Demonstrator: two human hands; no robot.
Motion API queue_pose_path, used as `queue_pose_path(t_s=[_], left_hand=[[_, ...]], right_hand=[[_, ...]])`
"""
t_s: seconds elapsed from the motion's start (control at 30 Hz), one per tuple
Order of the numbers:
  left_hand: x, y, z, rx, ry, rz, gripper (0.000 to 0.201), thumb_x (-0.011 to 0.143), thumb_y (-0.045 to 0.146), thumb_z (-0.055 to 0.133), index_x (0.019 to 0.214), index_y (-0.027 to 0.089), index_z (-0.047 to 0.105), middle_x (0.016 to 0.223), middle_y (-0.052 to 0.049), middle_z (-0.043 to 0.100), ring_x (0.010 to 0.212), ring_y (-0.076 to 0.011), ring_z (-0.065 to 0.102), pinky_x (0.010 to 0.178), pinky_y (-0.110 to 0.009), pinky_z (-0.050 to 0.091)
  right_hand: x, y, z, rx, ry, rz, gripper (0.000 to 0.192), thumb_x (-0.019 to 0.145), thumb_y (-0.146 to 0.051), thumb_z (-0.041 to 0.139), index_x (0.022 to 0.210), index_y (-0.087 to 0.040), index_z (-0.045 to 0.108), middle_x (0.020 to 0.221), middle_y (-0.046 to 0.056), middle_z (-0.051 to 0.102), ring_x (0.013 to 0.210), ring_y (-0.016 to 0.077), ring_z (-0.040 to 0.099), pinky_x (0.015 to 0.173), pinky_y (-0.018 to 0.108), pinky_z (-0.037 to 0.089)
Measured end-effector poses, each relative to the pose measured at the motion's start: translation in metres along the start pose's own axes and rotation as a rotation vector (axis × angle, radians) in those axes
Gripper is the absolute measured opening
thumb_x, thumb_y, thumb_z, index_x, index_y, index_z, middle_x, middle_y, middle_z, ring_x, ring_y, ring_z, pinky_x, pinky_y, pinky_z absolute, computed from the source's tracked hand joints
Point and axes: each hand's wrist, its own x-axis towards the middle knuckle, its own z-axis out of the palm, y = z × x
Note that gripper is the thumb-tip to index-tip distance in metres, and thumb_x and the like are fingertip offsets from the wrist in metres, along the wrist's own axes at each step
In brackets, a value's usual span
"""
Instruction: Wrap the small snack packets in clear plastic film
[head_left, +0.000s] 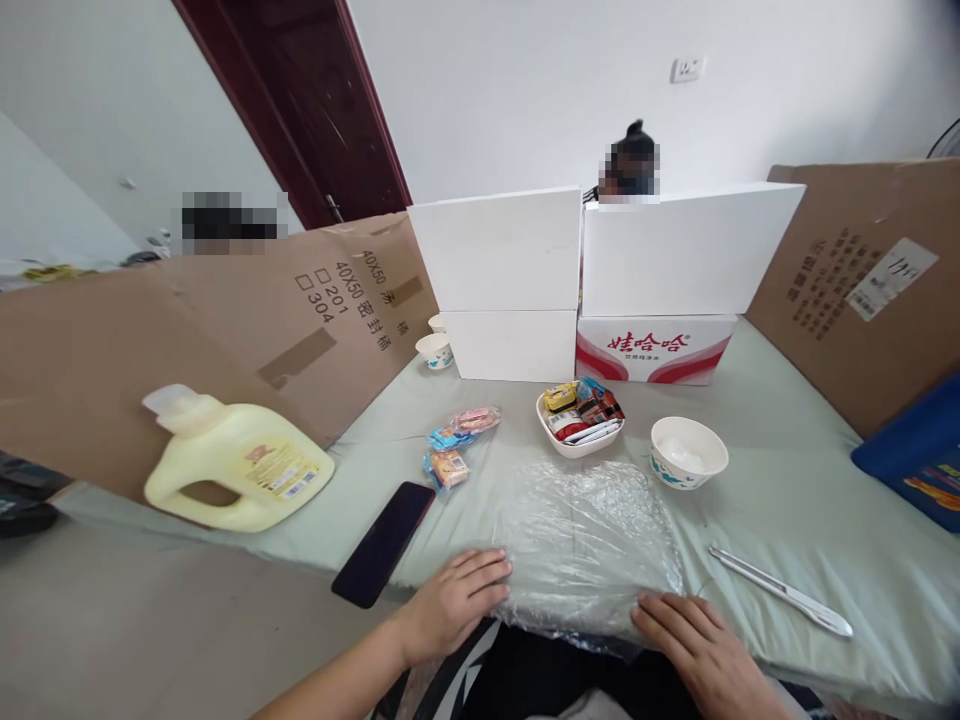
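A sheet of clear plastic film (592, 545) lies over the near edge of the table, crinkled toward its far end. My left hand (459, 600) rests at its left side, fingers stretched out over the edge of the film. At the film's near right corner lies my right hand (694, 635), palm down with its fingers extended. Beyond the film stands a white dish (574, 450) filled with small snack packets (589, 408). To the right of it is a white bowl (688, 455) with something whitish inside. Silver tongs (780, 590) lie beyond my right hand.
Left of the film are a dark phone (384, 545), wrapped snacks (454, 445) and a pale yellow jug (240, 460) on its side. White boxes (510, 270) and cardboard panels (862, 280) border the table. A blue container (919, 455) is at right; two people are behind the panels.
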Motion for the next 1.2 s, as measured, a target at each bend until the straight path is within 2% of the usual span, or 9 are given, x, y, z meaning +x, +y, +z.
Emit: queue_pose_path(t_s=[0.07, 0.17, 0.3, 0.4, 0.5, 0.6, 0.83, 1.0, 1.2], left_hand=[[0.003, 0.000, -0.001, -0.087, 0.073, -0.026, 0.030, 0.091, 0.012, 0.042, 0.107, 0.024, 0.064, 0.117, -0.006, 0.067, 0.122, -0.0233, 0.054, 0.103, -0.042, 0.043], [0.008, 0.005, -0.010, -0.241, 0.142, -0.145, 0.022, 0.092, 0.020, 0.043, 0.097, 0.021, 0.065, 0.096, -0.006, 0.071, 0.096, -0.0204, 0.065, 0.087, -0.034, 0.051], [0.025, 0.006, -0.016, -0.427, 0.150, -0.380, 0.020, 0.092, 0.027, 0.043, 0.087, 0.020, 0.061, 0.071, 0.000, 0.065, 0.064, -0.0147, 0.062, 0.065, -0.025, 0.050], [0.052, -0.003, -0.012, -0.423, 0.277, -0.521, 0.019, 0.089, 0.025, 0.045, 0.097, 0.019, 0.060, 0.068, 0.002, 0.061, 0.060, -0.0139, 0.059, 0.062, -0.024, 0.047], [0.082, -0.015, -0.004, -0.254, 0.408, -0.733, 0.032, 0.084, 0.021, 0.051, 0.116, 0.017, 0.056, 0.076, 0.000, 0.065, 0.068, -0.0158, 0.062, 0.067, -0.025, 0.046], [0.100, -0.021, 0.008, -0.083, 0.388, -0.890, 0.040, 0.085, 0.019, 0.054, 0.125, 0.017, 0.053, 0.085, -0.003, 0.069, 0.076, -0.0182, 0.066, 0.072, -0.026, 0.046], [0.098, -0.026, 0.034, 0.068, 0.418, -0.881, 0.040, 0.090, 0.022, 0.054, 0.130, 0.018, 0.049, 0.096, -0.004, 0.071, 0.086, -0.0192, 0.068, 0.078, -0.026, 0.047], [0.100, -0.030, 0.034, 0.040, 0.425, -0.944, 0.041, 0.090, 0.024, 0.058, 0.129, 0.019, 0.049, 0.092, -0.002, 0.071, 0.085, -0.0181, 0.068, 0.075, -0.025, 0.046], [0.106, -0.031, 0.026, 0.024, 0.385, -1.008, 0.028, 0.091, 0.026, 0.058, 0.118, 0.019, 0.054, 0.090, -0.003, 0.071, 0.085, -0.0186, 0.068, 0.072, -0.025, 0.044]], right_hand=[[0.003, -0.001, -0.002, 0.046, 0.001, 0.055, 0.049, 0.092, -0.021, 0.050, 0.139, -0.035, 0.045, 0.128, -0.001, 0.062, 0.110, 0.0195, 0.059, 0.094, 0.035, 0.043], [0.004, -0.006, -0.014, 0.224, -0.024, 0.162, 0.029, 0.095, -0.026, 0.048, 0.120, -0.032, 0.062, 0.111, 0.002, 0.069, 0.098, 0.0182, 0.062, 0.089, 0.033, 0.046], [0.006, -0.006, -0.022, 0.515, 0.030, 0.455, 0.029, 0.097, -0.033, 0.039, 0.107, -0.028, 0.066, 0.101, 0.004, 0.070, 0.093, 0.0174, 0.065, 0.083, 0.029, 0.050], [0.021, 0.008, -0.014, 0.665, 0.161, 0.684, 0.033, 0.094, -0.043, 0.042, 0.106, -0.024, 0.065, 0.105, 0.007, 0.070, 0.095, 0.0201, 0.065, 0.083, 0.031, 0.051], [0.048, 0.027, -0.001, 0.733, 0.308, 0.845, 0.043, 0.088, -0.047, 0.043, 0.117, -0.018, 0.058, 0.089, 0.006, 0.070, 0.077, 0.0197, 0.066, 0.072, 0.032, 0.053], [0.072, 0.039, 0.010, 0.647, 0.362, 0.953, 0.051, 0.085, -0.044, 0.041, 0.125, -0.012, 0.050, 0.080, 0.004, 0.068, 0.069, 0.0201, 0.065, 0.069, 0.034, 0.051], [0.080, 0.034, 0.023, 0.112, 0.298, 0.945, 0.047, 0.093, -0.037, 0.035, 0.131, -0.011, 0.045, 0.092, 0.010, 0.070, 0.078, 0.0245, 0.067, 0.064, 0.033, 0.046], [0.080, 0.032, 0.027, -0.143, 0.273, 0.872, 0.034, 0.097, -0.030, 0.035, 0.122, -0.015, 0.052, 0.096, 0.010, 0.071, 0.078, 0.0221, 0.069, 0.061, 0.028, 0.043], [0.085, 0.034, 0.025, -0.189, 0.203, 0.918, 0.031, 0.098, -0.031, 0.036, 0.119, -0.014, 0.053, 0.099, 0.011, 0.071, 0.080, 0.0221, 0.070, 0.062, 0.028, 0.044]])
